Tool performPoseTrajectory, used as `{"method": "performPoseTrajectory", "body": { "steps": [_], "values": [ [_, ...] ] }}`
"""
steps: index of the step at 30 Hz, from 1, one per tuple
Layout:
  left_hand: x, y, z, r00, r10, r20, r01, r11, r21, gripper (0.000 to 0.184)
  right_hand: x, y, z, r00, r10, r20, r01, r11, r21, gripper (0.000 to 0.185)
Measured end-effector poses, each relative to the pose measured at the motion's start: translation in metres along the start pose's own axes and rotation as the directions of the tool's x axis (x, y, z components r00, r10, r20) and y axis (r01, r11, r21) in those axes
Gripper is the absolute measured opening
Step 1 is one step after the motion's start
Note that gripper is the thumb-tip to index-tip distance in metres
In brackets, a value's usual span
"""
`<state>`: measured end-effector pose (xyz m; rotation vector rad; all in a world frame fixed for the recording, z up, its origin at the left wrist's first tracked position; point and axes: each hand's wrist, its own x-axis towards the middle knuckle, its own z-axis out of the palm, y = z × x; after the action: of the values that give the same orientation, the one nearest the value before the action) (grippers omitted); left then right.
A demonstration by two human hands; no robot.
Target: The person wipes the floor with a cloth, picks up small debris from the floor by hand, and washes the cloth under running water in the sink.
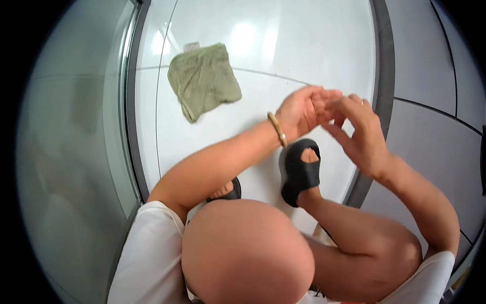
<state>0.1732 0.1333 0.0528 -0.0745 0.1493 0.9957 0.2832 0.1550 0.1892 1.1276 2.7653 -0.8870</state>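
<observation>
My left hand (306, 111) is stretched out palm up over the white floor, with a beige bangle (277, 129) round its wrist. Its fingertips meet those of my right hand (360, 129), which wears a ring and bends its fingers over them. The thumb of my right hand stands apart from its fingers. No object shows in either hand, though the spot where the fingertips overlap is partly hidden. A green cloth (203, 80) lies crumpled on the floor, up and to the left of my hands.
A glass panel (81, 131) in a dark frame runs along the left. On the right a dark grey strip (386, 66) borders the white floor (263, 30), with large grey tiles (417, 61) beyond it. Below my hands are my bent knees and feet in black slippers (299, 175).
</observation>
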Motion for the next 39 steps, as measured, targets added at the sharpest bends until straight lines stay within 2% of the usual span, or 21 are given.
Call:
{"method": "performPoseTrajectory", "body": {
  "steps": [2, 3, 4, 6, 7, 9, 10, 12, 14, 16, 17, 18, 20, 22, 26, 30, 32, 36, 39],
  "values": [
    [-0.006, 0.003, -0.002, 0.999, 0.042, 0.001, -0.042, 0.999, -0.027, 0.039, 0.001, 0.005, 0.000, 0.993, -0.112, 0.037, 0.115, 0.987, -0.114, 0.038],
    [-0.013, 0.005, 0.009, 0.989, 0.072, -0.130, -0.079, 0.996, -0.051, 0.039, 0.003, 0.000, -0.001, 0.976, -0.215, 0.025, 0.217, 0.967, -0.135, 0.044],
    [-0.014, 0.007, 0.004, 0.991, 0.082, -0.109, -0.092, 0.992, -0.088, 0.040, 0.007, -0.002, -0.003, 0.977, -0.210, 0.038, 0.212, 0.973, -0.087, 0.048],
    [-0.017, 0.019, 0.004, 0.983, 0.148, -0.105, -0.155, 0.986, -0.064, 0.040, 0.016, -0.003, -0.012, 0.973, -0.216, -0.082, 0.216, 0.976, -0.014, 0.046],
    [-0.022, 0.027, 0.011, 0.968, 0.205, -0.143, -0.207, 0.978, -0.001, 0.043, 0.020, 0.001, -0.013, 0.970, -0.189, -0.153, 0.199, 0.978, 0.055, 0.043],
    [-0.033, 0.047, 0.021, 0.942, 0.298, -0.154, -0.304, 0.953, -0.017, 0.044, 0.028, 0.020, -0.004, 0.957, -0.087, -0.276, 0.132, 0.980, 0.149, 0.039],
    [-0.040, 0.057, 0.025, 0.927, 0.345, -0.145, -0.350, 0.937, -0.006, 0.043, 0.031, 0.037, 0.006, 0.954, -0.109, -0.280, 0.155, 0.977, 0.149, 0.039],
    [-0.057, 0.079, 0.032, 0.898, 0.413, -0.148, -0.408, 0.911, 0.068, 0.043, 0.041, 0.080, 0.038, 0.949, 0.079, -0.305, -0.010, 0.975, 0.223, 0.043],
    [-0.074, 0.090, 0.040, 0.867, 0.471, -0.161, -0.455, 0.881, 0.128, 0.042, 0.044, 0.127, 0.079, 0.949, 0.167, -0.268, -0.102, 0.966, 0.238, 0.049],
    [-0.092, 0.097, 0.056, 0.828, 0.518, -0.215, -0.470, 0.850, 0.238, 0.044, 0.049, 0.164, 0.113, 0.957, 0.154, -0.248, -0.097, 0.969, 0.228, 0.053],
    [-0.101, 0.097, 0.066, 0.821, 0.527, -0.218, -0.476, 0.844, 0.248, 0.044, 0.054, 0.175, 0.124, 0.961, 0.115, -0.251, -0.069, 0.980, 0.184, 0.054],
    [-0.111, 0.097, 0.076, 0.834, 0.500, -0.235, -0.452, 0.862, 0.231, 0.045, 0.060, 0.184, 0.135, 0.960, 0.161, -0.230, -0.111, 0.970, 0.219, 0.054],
    [-0.124, 0.100, 0.095, 0.838, 0.472, -0.274, -0.428, 0.880, 0.205, 0.046, 0.071, 0.184, 0.141, 0.966, 0.168, -0.198, -0.148, 0.983, 0.113, 0.050],
    [-0.134, 0.097, 0.110, 0.845, 0.432, -0.315, -0.353, 0.894, 0.278, 0.048, 0.080, 0.184, 0.146, 0.963, 0.158, -0.217, -0.134, 0.983, 0.123, 0.048],
    [-0.139, 0.076, 0.119, 0.819, 0.442, -0.367, -0.323, 0.882, 0.342, 0.049, 0.091, 0.192, 0.162, 0.935, 0.171, -0.311, -0.114, 0.975, 0.192, 0.038],
    [-0.117, 0.056, 0.128, 0.826, 0.348, -0.443, -0.181, 0.908, 0.377, 0.055, 0.093, 0.197, 0.171, 0.918, 0.196, -0.344, -0.112, 0.962, 0.249, 0.029],
    [-0.109, 0.053, 0.115, 0.854, 0.346, -0.389, -0.214, 0.914, 0.344, 0.054, 0.092, 0.198, 0.174, 0.898, 0.195, -0.395, -0.086, 0.957, 0.277, 0.021],
    [-0.095, 0.044, 0.085, 0.855, 0.377, -0.356, -0.301, 0.920, 0.250, 0.052, 0.093, 0.191, 0.172, 0.876, 0.193, -0.441, -0.086, 0.964, 0.251, 0.015],
    [-0.089, 0.034, 0.057, 0.869, 0.417, -0.267, -0.386, 0.908, 0.164, 0.050, 0.096, 0.192, 0.174, 0.858, 0.210, -0.469, -0.109, 0.966, 0.234, 0.011]
  ]
}}
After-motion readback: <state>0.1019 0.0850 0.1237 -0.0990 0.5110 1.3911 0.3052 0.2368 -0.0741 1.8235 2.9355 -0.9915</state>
